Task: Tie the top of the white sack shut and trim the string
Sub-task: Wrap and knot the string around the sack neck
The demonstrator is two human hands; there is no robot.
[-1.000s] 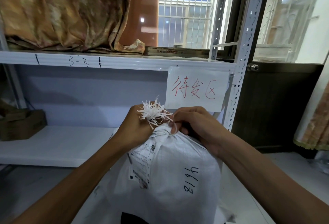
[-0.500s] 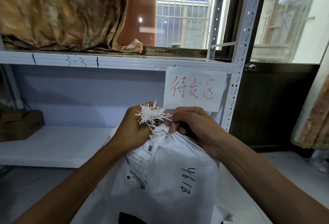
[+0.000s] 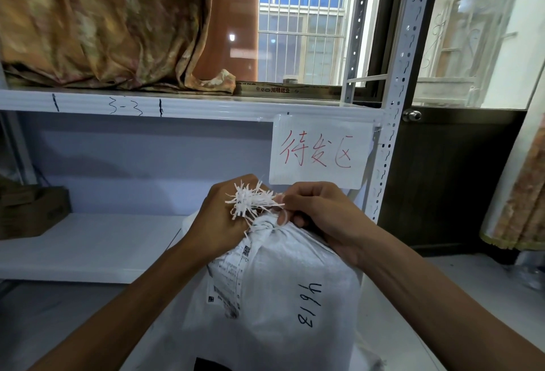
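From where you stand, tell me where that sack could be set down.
The lower shelf lies bare between the cardboard box on its left and the white sack. The upper shelf is crowded with draped floral cloth. Both hands, left hand and right hand, crowd the sack's neck.

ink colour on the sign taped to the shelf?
Red, on a white sign; head view.

Both hands [image 3: 277, 217] pinching white sack's [image 3: 274, 291] gathered, frayed neck [image 3: 259, 224], before metal shelf [image 3: 88, 246]

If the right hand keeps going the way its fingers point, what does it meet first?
Probably the frayed tuft at the white sack neck, then the left hand just behind it; depth is unclear.
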